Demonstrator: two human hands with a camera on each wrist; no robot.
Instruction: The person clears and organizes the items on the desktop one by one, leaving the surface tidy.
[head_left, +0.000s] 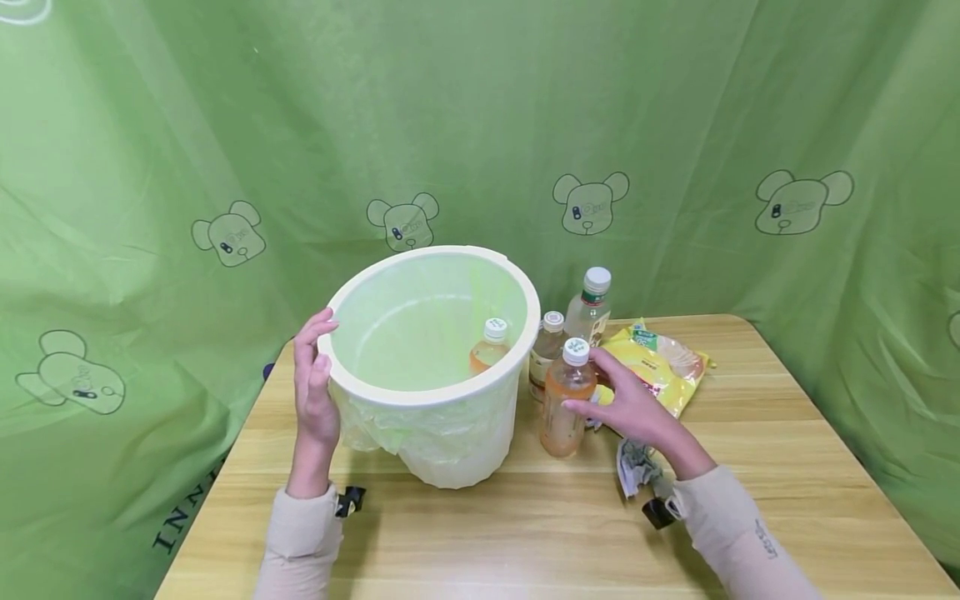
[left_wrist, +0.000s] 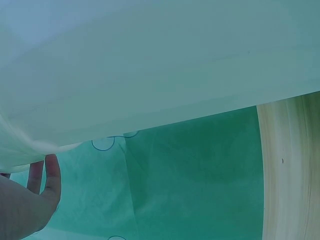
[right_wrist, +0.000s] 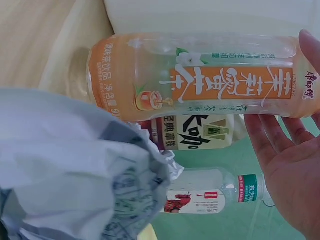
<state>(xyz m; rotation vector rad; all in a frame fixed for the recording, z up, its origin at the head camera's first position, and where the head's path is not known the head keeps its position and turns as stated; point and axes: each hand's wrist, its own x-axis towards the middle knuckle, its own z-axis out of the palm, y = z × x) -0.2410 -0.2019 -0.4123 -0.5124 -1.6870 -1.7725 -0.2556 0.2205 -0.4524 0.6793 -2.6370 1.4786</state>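
A white round bin (head_left: 480, 442) stands on the table with a thin, pale green liner bag (head_left: 390, 425) folded over its rim. My left hand (head_left: 315, 392) rests at the left of the rim, fingertips against its edge; the left wrist view shows fingers (left_wrist: 52, 175) under the lip. My right hand (head_left: 633, 404) holds an orange-labelled tea bottle (head_left: 566, 412) with a white cap, thumb in front and fingers behind. It stands upright beside the bin, its base close to the tabletop. Inside the bin is another orange bottle (head_left: 489, 354), its lower part hidden by the rim.
Behind the held bottle stand a small brown-labelled bottle (head_left: 550, 340) and a taller clear bottle (head_left: 587, 310). A yellow food packet (head_left: 663, 362) lies to their right. Crumpled printed paper (head_left: 636, 468) lies near my right wrist. The wooden table (head_left: 480, 542) meets a green curtain (head_left: 480, 125).
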